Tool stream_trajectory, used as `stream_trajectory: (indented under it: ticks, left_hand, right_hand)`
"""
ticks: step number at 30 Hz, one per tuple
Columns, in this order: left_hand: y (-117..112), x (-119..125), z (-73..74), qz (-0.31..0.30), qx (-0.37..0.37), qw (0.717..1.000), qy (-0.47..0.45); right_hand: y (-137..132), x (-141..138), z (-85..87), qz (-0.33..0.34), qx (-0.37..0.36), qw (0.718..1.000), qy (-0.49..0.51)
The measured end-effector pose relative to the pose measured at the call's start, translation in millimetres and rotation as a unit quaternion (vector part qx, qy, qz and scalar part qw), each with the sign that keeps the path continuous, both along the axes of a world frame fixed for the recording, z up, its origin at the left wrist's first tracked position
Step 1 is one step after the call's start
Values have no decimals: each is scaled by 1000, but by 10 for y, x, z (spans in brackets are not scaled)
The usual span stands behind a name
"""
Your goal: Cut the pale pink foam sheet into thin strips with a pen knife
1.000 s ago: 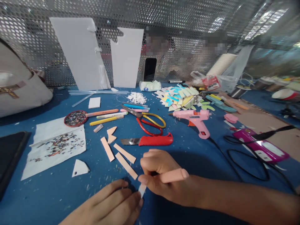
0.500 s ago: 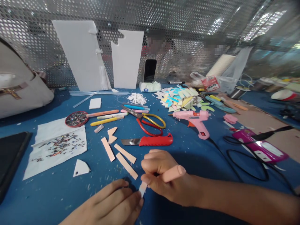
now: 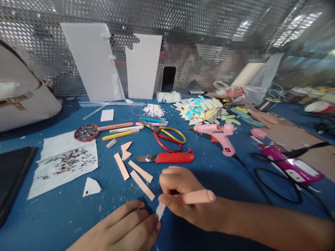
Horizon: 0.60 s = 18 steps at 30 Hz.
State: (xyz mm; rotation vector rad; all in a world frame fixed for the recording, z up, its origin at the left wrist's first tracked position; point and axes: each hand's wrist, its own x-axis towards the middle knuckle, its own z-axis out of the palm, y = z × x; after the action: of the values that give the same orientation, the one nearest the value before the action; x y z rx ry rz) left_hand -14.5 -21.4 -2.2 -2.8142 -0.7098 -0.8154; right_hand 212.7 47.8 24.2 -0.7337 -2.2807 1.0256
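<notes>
Flat white strip (image 3: 159, 212) with peach-coloured far end: toward near edge of blue table (image 3: 62, 219) | Left hand (image 3: 127, 223): grip pinching strip's near end | Right hand (image 3: 180, 185): grip pinching peach cylindrical marker (image 3: 199, 197) over strip | Flat peach strips (image 3: 142, 185): just beyond left hand | Red-handled, metal-bladed knife (image 3: 174, 157): beyond right hand, toward table's far edge | Pink plastic glue gun (image 3: 221, 131): nearer right edge

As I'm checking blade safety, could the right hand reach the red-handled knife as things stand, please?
Probably yes: the red-handled knife lies just beyond the right hand, nothing visible between, though that hand holds a peach marker.
</notes>
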Motion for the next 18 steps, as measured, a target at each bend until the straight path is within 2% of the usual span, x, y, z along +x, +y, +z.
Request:
stream_trajectory:
  ticks: [10, 14, 18]
  left_hand:
    - [22, 8, -2, 9, -3, 1000, -9]
    - [26, 25, -16, -2, 18, 1000, -19]
    - [4, 19, 14, 1, -4, 1000, -4]
  right_hand:
    - [10, 6, 3, 3, -5, 1000, 2]
    - [5, 13, -6, 3, -6, 1000, 9]
    - [-2, 14, 5, -3, -19, 1000, 16]
